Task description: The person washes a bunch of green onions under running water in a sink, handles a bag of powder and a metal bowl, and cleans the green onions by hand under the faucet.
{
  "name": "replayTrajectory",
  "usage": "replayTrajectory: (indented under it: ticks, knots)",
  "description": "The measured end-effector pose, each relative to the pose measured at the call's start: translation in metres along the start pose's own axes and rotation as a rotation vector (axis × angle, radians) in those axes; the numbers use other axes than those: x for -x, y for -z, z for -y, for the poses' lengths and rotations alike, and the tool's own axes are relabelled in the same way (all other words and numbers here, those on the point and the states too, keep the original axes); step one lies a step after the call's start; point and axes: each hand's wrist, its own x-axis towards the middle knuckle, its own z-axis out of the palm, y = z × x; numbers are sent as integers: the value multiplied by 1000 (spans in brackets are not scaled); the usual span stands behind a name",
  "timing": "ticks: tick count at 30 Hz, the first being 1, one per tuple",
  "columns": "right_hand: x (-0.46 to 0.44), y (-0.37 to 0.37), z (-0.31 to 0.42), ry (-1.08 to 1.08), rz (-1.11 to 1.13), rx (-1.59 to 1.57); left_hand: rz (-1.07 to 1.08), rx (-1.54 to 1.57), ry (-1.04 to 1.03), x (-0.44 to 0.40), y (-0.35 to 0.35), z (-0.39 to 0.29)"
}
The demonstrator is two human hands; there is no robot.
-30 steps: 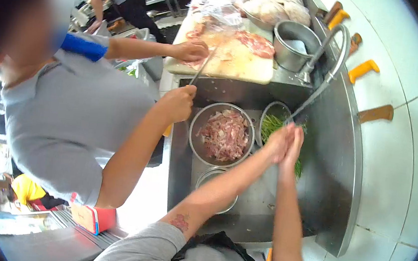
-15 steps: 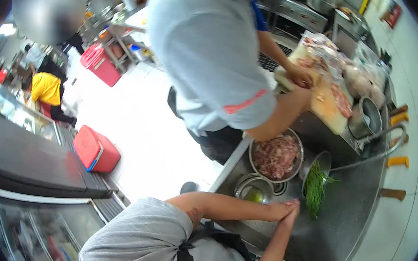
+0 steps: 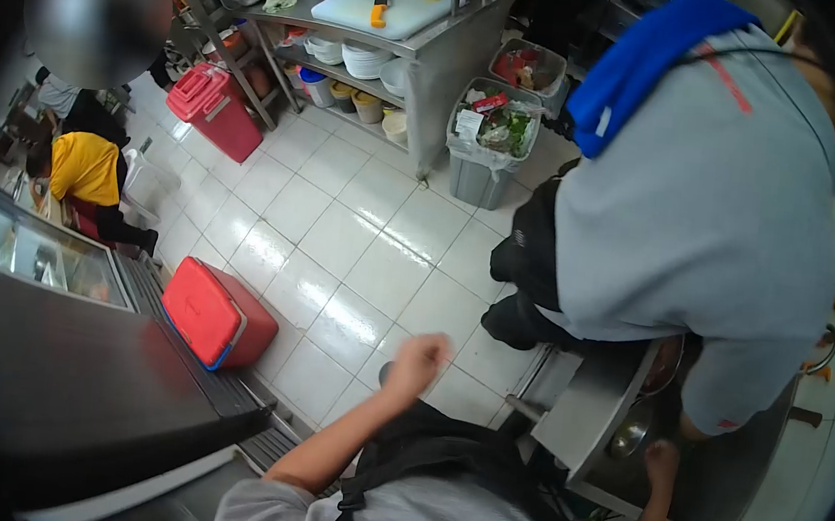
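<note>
Likely a lull between handling steps at the stainless-steel sink.
Left hand is curled, nothing visible in it, left of the sink above the white tiled floor. Right hand is over the sink, near the shiny round metal bowl inside; too blurred to tell its grip. Grey-shirted co-worker leans over the sink. Any left-hand pick-up would need uncurled fingers.

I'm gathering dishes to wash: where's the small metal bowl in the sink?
In the head view, the bowl is at lower right, in the sink, just left of the person's right hand.
</note>
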Motion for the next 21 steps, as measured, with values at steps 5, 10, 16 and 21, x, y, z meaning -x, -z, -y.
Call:
replayTrajectory:
  ticks: [5,10,16,21]
  knots:
    - [-27,-30,232,479,103,-328,-305,41,44,-60,130,43]
    - [-55,-128,377,512,146,-611,-496,48,193,-131,168,80]
    - [-179,-176,527,339,-100,-868,-757,-74,418,-200,270,168]
    - [-318,-178,617,219,-13,-880,-847,-48,436,-253,348,205]
